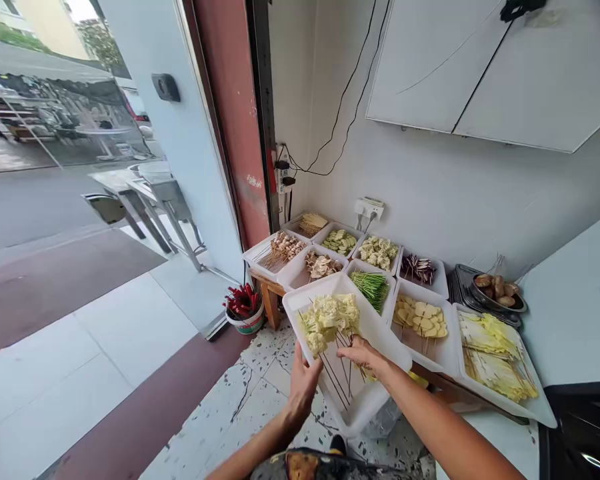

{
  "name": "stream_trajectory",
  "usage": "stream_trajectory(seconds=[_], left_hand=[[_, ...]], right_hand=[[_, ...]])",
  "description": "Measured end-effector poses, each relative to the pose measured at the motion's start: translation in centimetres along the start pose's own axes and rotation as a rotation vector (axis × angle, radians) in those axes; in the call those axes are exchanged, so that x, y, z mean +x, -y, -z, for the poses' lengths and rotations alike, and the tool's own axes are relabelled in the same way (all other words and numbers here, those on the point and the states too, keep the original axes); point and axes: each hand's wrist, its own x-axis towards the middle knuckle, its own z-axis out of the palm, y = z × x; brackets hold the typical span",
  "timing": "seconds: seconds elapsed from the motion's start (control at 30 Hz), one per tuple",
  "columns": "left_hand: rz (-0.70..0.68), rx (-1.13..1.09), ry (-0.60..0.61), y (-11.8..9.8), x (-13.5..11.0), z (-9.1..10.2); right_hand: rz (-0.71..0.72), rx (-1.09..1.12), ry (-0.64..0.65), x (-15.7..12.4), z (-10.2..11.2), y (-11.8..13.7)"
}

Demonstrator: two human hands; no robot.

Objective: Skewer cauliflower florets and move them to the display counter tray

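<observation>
A white plastic tray [387, 350] is held tilted in front of me, with cauliflower skewers [330, 317] heaped at its far end. My left hand [304, 381] grips the tray's near left rim, thumb over the edge. Inside the tray, my right hand [363, 355] is closed around the thin sticks below the cauliflower; its fingertips are partly hidden. Just past the tray stands a tray of green vegetable skewers [371, 288]. Potato slice skewers [421, 317] lie in another tray to the right.
More white trays cover the low wooden table, holding mushroom skewers [286, 247], cucumber slices [339, 241] and cabbage skewers [497, 353]. A bowl of brown pieces [497, 291] rests on stacked black trays. A bucket with red items [244, 308] stands by the glass door. Cables hang along the wall.
</observation>
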Motion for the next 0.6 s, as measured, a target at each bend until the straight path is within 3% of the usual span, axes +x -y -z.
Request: stream_trajectory(seconds=[0.1,0.23,0.43,0.6], left_hand=[[0.041,-0.042,0.060,-0.9,0.7,-0.4],[0.089,-0.049,0.102,-1.7,2.0,-1.1],[0.106,0.087,0.112,-2.6,4.8,-2.6],[0.047,0.135,0.127,-2.6,8.1,-4.3]], right_hand=[[-0.061,0.027,-0.069,0.1,0.1,-0.3],[-0.159,0.129,-0.028,0.9,0.2,-0.1],[-0.374,0.411,0.295,2.4,0.6,0.3],[-0.393,0.652,0.508,4.2,1.3,0.3]])
